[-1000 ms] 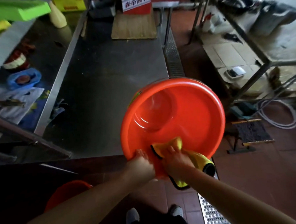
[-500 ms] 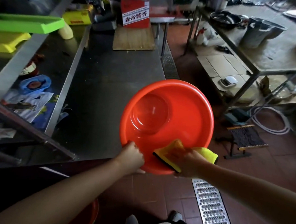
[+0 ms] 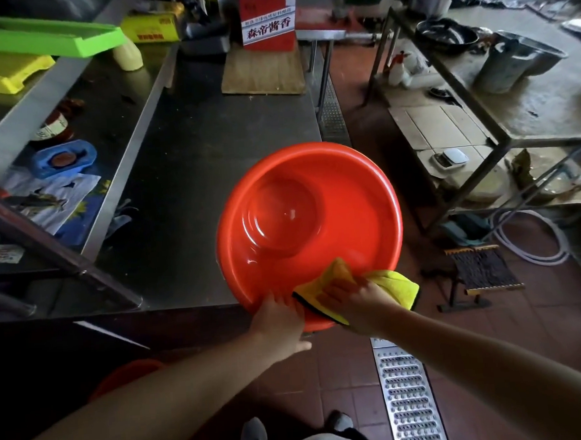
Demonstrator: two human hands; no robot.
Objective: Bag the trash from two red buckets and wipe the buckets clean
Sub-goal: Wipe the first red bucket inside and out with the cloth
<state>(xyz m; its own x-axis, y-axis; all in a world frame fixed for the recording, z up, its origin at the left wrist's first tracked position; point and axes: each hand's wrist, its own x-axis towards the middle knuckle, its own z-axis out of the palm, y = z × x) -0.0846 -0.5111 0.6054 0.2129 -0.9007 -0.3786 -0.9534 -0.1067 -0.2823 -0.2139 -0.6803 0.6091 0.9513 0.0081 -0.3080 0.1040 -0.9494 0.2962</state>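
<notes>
A red bucket (image 3: 319,218) is tilted toward me at the corner of the steel table, its wet inside facing the camera. My left hand (image 3: 278,322) grips the near rim, fingers inside and thumb under. My right hand (image 3: 352,301) presses a yellow cloth (image 3: 391,283) with a black edge against the inner wall by the near rim, fingers curled into the cloth. A second red bucket (image 3: 122,378) shows partly on the floor at lower left, behind my left forearm.
The steel table (image 3: 194,178) carries a wooden board (image 3: 263,72) and a red carton (image 3: 266,20) at the back. Shelves with trays and packets stand left. A metal rack (image 3: 495,139), hoses and a floor drain grate (image 3: 409,403) lie right.
My right hand has slid the cloth leftward along the near rim toward my left hand. The left hand keeps its grip on the rim and the bucket stays tilted.
</notes>
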